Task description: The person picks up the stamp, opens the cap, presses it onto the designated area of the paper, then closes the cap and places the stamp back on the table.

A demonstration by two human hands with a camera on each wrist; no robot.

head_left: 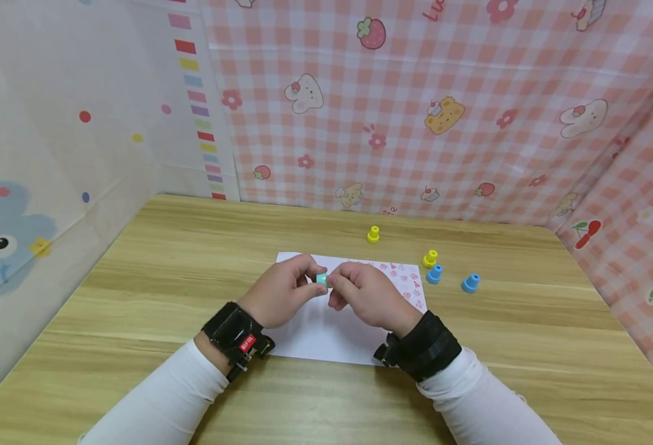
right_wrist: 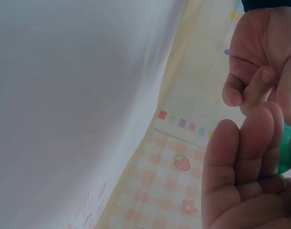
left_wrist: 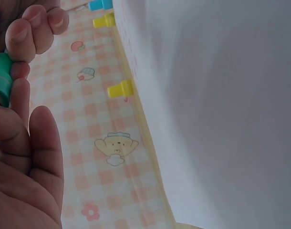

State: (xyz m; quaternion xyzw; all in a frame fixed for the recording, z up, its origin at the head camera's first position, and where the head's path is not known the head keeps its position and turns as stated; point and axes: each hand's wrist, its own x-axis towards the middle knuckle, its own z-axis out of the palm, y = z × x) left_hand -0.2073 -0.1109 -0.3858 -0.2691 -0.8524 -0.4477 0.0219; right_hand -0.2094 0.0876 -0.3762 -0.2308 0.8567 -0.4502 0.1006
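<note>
Over a white sheet of paper [head_left: 326, 337], a small green stamp [head_left: 321, 279] is held between both hands. My left hand [head_left: 279, 293] pinches it from the left with thumb and index finger. From the right, the thumb and fingers of my right hand [head_left: 373, 296] grip its other end. A seam runs round the green body in the left wrist view, and a red spot shows near the fingers at its lower end. Fingers cover much of the stamp in the right wrist view.
Two yellow stamps [head_left: 373, 235] and two blue stamps [head_left: 470, 283] stand on the wooden table [head_left: 193, 247], behind and right of the paper. Pink prints [head_left: 415, 287] mark the paper's right part. Patterned cloth walls [head_left: 388, 167] border the table at the back and sides.
</note>
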